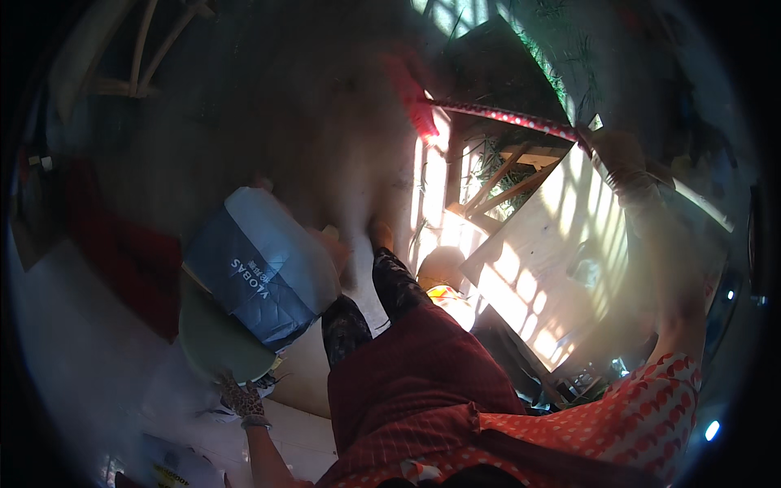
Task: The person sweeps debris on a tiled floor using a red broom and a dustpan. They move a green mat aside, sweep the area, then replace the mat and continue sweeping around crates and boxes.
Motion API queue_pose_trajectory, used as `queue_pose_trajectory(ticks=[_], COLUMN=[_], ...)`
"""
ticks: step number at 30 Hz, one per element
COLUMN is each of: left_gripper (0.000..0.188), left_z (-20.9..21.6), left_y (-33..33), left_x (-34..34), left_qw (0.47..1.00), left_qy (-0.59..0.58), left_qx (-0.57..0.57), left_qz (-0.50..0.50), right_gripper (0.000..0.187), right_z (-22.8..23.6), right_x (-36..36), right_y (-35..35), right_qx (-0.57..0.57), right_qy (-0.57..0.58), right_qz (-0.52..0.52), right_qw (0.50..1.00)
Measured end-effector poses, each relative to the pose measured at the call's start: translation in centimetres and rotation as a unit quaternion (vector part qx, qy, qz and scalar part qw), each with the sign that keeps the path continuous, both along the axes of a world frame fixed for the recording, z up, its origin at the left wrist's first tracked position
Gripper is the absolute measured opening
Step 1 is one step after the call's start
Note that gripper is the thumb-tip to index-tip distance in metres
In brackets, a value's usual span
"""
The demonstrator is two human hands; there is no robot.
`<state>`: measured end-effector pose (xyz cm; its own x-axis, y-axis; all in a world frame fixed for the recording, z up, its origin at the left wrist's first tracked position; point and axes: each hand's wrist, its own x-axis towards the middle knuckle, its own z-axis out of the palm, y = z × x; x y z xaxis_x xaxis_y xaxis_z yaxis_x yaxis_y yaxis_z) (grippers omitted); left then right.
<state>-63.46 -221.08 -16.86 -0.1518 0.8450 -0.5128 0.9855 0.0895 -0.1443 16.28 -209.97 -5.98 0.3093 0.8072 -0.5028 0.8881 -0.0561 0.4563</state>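
My right hand (616,161), somewhat blurred, is closed around the red, white-dotted handle of a broom (504,116). The broom stretches leftward from the hand, and its red bristles show blurred at the far end. At the lower left, my left hand (242,398) wears a patterned glove. Its fingers point away from me at the edge of a rounded green surface (215,325), and I see nothing held in them. A blue-grey package (260,281) with pale print rests on that green surface.
A large pale wooden board (561,252), striped with sunlight, leans on the right. Wooden slats (508,183) stand behind it. Red cloth (130,252) hangs or lies at the left. My foot (381,236) is on the floor near the middle. Haze dims the upper left.
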Motion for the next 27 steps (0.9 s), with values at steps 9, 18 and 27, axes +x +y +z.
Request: queue_pose_trajectory(ticks=[9,18,27], left_gripper=[0.044,0.041,0.044], left_z=[-1.6,0.2,-1.5], left_y=[-6.2,-2.6,5.1], left_x=[3.2,5.5,6.3], left_qw=[0.936,0.879,0.92], left_qy=[-0.267,-0.359,-0.348], left_qx=[-0.019,-0.044,-0.178], left_qz=[0.226,0.311,0.028], right_gripper=[0.02,0.021,0.033], right_z=[-8.0,-3.6,1.3], right_x=[-1.1,1.2,-23.6], right_y=[-0.3,2.6,-21.5], right_qx=[-0.025,0.178,0.247], right_qy=[0.114,-0.155,0.245], right_qz=[-0.047,0.147,-0.312], right_qw=[0.992,0.961,0.884])
